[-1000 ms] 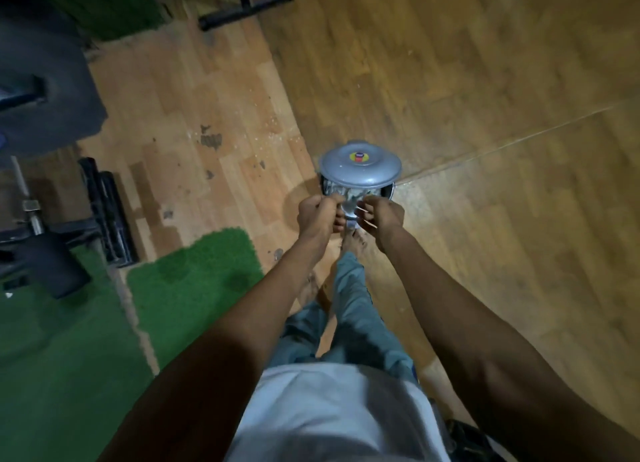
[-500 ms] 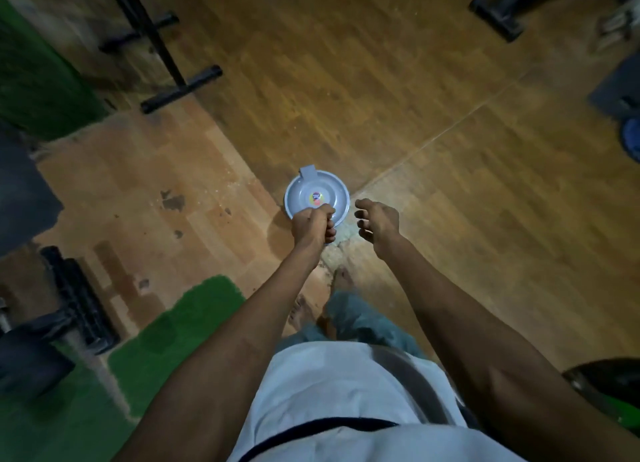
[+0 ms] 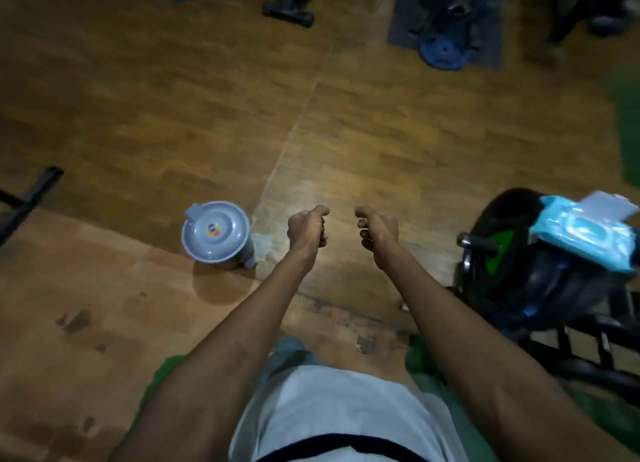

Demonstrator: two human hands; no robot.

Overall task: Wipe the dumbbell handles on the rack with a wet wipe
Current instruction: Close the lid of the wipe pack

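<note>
My left hand (image 3: 306, 229) hovers over the wooden floor with its fingers curled into a fist and nothing visible in it. My right hand (image 3: 377, 231) is a short gap to its right, fingers loosely curled and empty. A light blue wet wipe pack (image 3: 585, 236) with its flap up lies on top of a black dumbbell (image 3: 540, 281) at the right edge. The dumbbell's metal handle end (image 3: 479, 245) pokes out to the left, to the right of my right hand. The dumbbell rests on a dark rack (image 3: 595, 350).
A small grey lidded bin (image 3: 216, 231) stands on the floor left of my left hand, with a pale scrap (image 3: 263, 248) beside it. Weight plates and machine bases (image 3: 445, 51) line the far side. A black frame foot (image 3: 31, 198) sits far left.
My view has swung right, so the bin now lies to the left. Both hands have left the bin and moved apart. The dumbbell and wipe pack have come into view.
</note>
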